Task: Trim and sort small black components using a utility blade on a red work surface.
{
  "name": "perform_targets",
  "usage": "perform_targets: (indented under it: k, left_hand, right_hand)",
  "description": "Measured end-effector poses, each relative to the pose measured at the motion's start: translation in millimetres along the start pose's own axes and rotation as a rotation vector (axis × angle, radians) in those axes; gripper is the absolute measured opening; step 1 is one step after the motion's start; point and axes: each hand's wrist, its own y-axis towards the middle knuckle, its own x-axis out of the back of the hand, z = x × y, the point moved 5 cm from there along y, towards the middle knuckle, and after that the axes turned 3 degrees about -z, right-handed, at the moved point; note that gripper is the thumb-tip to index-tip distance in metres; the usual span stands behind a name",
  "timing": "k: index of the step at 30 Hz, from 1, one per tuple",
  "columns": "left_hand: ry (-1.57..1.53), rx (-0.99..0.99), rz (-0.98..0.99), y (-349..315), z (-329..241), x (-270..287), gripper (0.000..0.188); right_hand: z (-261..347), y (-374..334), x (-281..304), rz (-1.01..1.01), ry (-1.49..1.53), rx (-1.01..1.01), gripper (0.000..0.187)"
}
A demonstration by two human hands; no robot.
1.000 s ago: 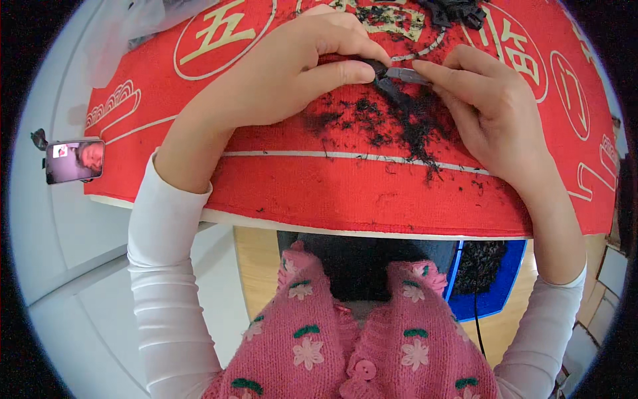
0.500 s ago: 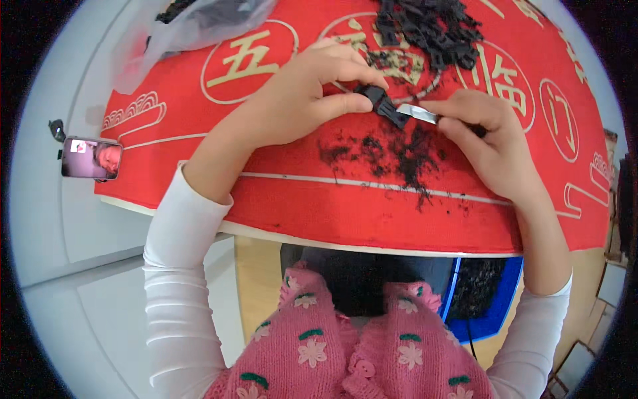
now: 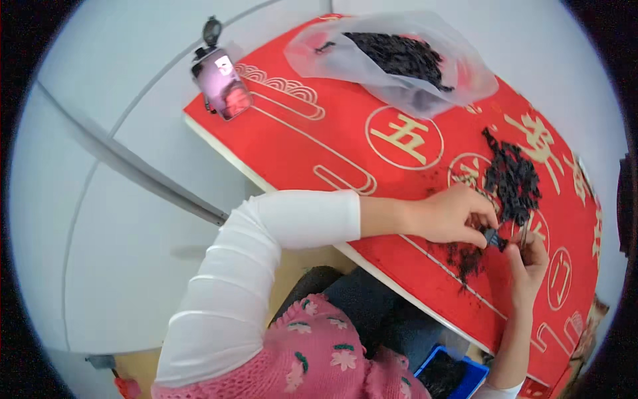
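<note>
A small black plastic part is pinched between the fingertips of my left hand, low over the red tablecloth. My right hand is closed at the far end of the part, thumb against it. A thin metal blade shows only as a narrow edge between the right fingers; the rest is hidden. Black shavings lie scattered on the cloth just below my left hand. A heap of similar black parts lies just beyond both hands.
A clear plastic bag holding more black parts lies at the back of the red-covered table. A lit phone on a stand is at the left corner. Below the table edge sits a blue bin with dark bits inside.
The view has swung left, bringing the bag and phone further into sight. My hands have come closer together around the part, and the blade is now seen nearly edge-on.
</note>
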Motion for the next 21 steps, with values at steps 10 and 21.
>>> perform_targets:
  k: [10, 21]
  left_hand:
    - [-0.052, -0.127, -0.049, -4.5, -7.6, 0.2, 0.024]
    - [-0.001, -0.018, 0.098, -7.3, 4.7, -4.1, 0.023]
  right_hand:
    - [-9.3, 0.1, -1.2, 0.083, 0.116, -0.115, 0.012]
    - [-10.7, -4.4, -4.6, 0.107, 0.085, -0.013, 0.016]
